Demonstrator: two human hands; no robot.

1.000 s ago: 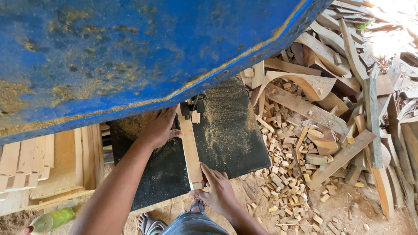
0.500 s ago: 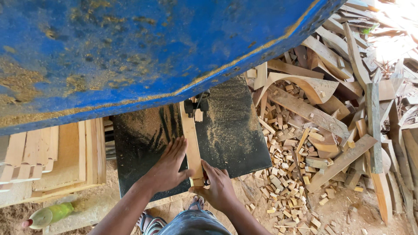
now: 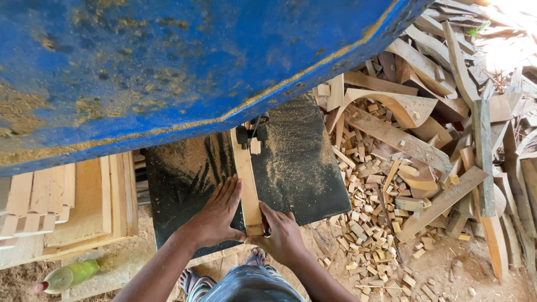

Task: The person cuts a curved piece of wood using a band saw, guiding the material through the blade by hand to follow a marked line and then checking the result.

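Observation:
A narrow light wooden strip [image 3: 246, 179] lies lengthwise on the dark, sawdust-covered saw table [image 3: 302, 173], its far end at the black blade guide [image 3: 253, 133]. My left hand [image 3: 215, 215] lies flat with fingers spread against the strip's left side. My right hand [image 3: 279, 235] is closed around the strip's near end at the table's front edge. The big blue machine housing [image 3: 168, 67] hides the upper part of the saw.
A heap of wooden offcuts and small blocks [image 3: 391, 190] covers the ground to the right, with long curved boards [image 3: 425, 72] beyond. Stacked planks [image 3: 72, 201] sit on the left. A green bottle [image 3: 70, 275] lies on the sawdust floor. My sandalled feet [image 3: 256, 258] show below.
My left hand has come back from the far part of the table to the strip's left side near the front. My right hand has closed on the strip's near end.

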